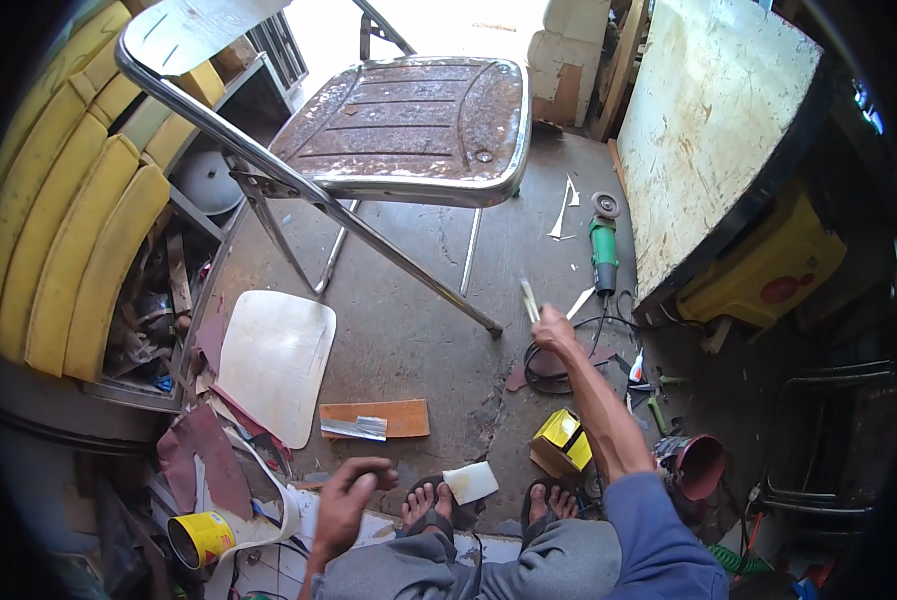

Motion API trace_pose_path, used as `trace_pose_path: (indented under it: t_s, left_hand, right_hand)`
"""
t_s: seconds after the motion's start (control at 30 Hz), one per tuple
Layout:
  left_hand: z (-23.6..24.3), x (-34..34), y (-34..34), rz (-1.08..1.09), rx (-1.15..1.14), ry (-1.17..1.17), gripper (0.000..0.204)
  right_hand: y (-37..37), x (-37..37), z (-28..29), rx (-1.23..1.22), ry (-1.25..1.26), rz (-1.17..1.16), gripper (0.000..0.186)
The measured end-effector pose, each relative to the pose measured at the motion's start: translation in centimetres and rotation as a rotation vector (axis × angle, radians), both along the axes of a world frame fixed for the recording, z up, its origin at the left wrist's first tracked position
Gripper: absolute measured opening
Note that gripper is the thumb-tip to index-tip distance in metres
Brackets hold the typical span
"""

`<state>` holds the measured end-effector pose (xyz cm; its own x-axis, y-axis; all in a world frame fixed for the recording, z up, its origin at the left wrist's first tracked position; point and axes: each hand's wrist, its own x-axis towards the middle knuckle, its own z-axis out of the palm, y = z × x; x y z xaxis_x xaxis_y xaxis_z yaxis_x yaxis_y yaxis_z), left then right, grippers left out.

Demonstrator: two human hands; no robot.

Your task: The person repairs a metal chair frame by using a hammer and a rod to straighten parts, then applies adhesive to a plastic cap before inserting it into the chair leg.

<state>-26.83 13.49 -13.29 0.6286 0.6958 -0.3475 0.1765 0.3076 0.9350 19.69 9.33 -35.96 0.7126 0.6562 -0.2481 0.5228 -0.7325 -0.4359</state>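
My right hand (556, 328) reaches forward over the floor, its fingers wrapped around a pale, narrow strip-like tool (528, 298). Its exact kind is too blurred to make out. Over my left knee, my left hand (346, 505) is loosely bent, with the thumb apart and nothing visible in it. Ahead stands a metal folding chair (408, 115) with a rusty, flaking seat and chrome tube legs. One of its legs ends just left of the tool. A green angle grinder (603, 245) lies on the floor beyond my right hand, its black cable coiled beside my forearm.
A pale seat panel (276, 360) lies at the left, near an orange-brown board (408, 417). By my feet are a yellow box (565, 440) and a white block (471, 482). Yellow cushions (88, 240) are stacked at left; a worn white panel (708, 130) leans at right.
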Motion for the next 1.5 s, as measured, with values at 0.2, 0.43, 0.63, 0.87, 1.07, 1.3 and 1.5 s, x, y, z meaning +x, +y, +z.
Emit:
trace_pose_path:
  t_s: [0.2, 0.43, 0.63, 0.87, 1.07, 1.3, 1.5]
  left_hand:
    - [13.5, -0.5, 0.0, -0.315, 0.436, -0.642, 0.042]
    - [15.0, 6.6, 0.2, -1.281, 0.479, -0.304, 0.05]
    - [15.3, 5.8, -0.1, -1.219, 0.447, -0.293, 0.05]
    - [14.5, 6.5, 0.2, -1.23, 0.373, -0.285, 0.048]
    - [13.2, 8.2, -0.1, -1.316, 0.354, -0.289, 0.05]
    - [12.8, 8.3, -0.8, -1.322, 0.401, -0.342, 0.054]
    - [12.6, 6.9, -0.5, -1.235, 0.406, -0.345, 0.053]
  right_hand:
    - [-4.6, -6.3, 6.1, 0.976, 1.239, -0.445, 0.029]
    - [-3.9, -4.0, 12.0, 1.08, 0.85, -0.603, 0.035]
    - [-9.0, -7.2, 10.0, 0.66, 0.167, -0.428, 0.061]
    - [-25.2, -12.9, 3.7, 0.649, 0.373, -0.867, 0.045]
    - [-26.2, -15.0, 5.9, 0.657, 0.384, -0.787, 0.029]
    - [-13.1, -14.2, 12.0, 0.679, 0.138, -0.155, 0.028]
    - [-9.8, -17.1, 14.5, 0.603, -0.027, 0.084, 0.028]
